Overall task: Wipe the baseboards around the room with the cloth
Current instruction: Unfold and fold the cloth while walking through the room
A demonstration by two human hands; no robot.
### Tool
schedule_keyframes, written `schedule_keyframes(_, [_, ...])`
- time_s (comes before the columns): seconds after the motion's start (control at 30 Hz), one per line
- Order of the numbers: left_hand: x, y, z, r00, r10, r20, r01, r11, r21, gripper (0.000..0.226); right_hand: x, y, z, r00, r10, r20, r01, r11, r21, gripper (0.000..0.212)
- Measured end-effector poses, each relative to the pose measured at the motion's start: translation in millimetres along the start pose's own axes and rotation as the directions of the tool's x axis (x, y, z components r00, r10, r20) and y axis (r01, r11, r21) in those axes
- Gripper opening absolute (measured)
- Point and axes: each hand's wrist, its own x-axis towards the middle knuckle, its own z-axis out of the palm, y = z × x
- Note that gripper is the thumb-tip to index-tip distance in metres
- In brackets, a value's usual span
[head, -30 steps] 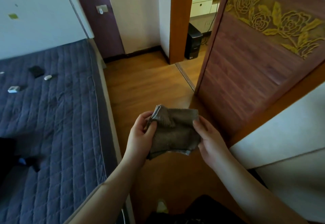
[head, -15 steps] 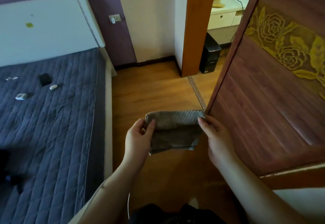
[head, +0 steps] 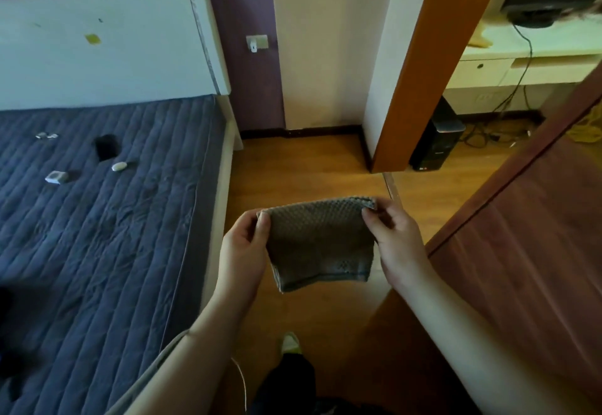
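Bed [head: 97,235] cut off at left edge, dark baseboard [head: 299,131] partly hidden behind door frame [head: 420,66], folded brown cloth [head: 321,245] stretched between both hands above floor, left hand [head: 242,251] pinching its upper left corner, right hand [head: 395,242] pinching upper right corner

A grey-brown waffle-textured cloth [head: 321,242] hangs folded in the air above the wooden floor, between the bed's edge and the open door. Its top edge is stretched roughly level, held at both upper corners, and its lower hem sags free with a stitched border. A dark brown wooden baseboard [head: 325,130] runs along the foot of the far white wall, well apart from the cloth.
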Motion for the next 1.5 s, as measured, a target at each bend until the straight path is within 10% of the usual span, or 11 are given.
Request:
schedule_keyframes(0.73, [334, 5, 76, 0.993, 0.027, 0.116, -0.028, 1.000, 0.004, 0.028, 321, -6, 18, 0.999, -0.027, -0.028, 0.027, 1.000, 0.003, 0.021])
schedule_keyframes(1.23, [526, 14, 165, 0.998, -0.058, 0.031, 0.055, 0.995, 0.088, 0.016, 541, -36, 1, 0.979, -0.129, 0.157, 0.177, 0.920, -0.350, 0.042])
schedule_keyframes(1.5, [659, -14, 207, 0.992, -0.091, 0.087, 0.078, 0.987, 0.139, 0.018, 660, -23, 22, 0.990, -0.086, 0.108, 0.122, 0.908, -0.401, 0.014])
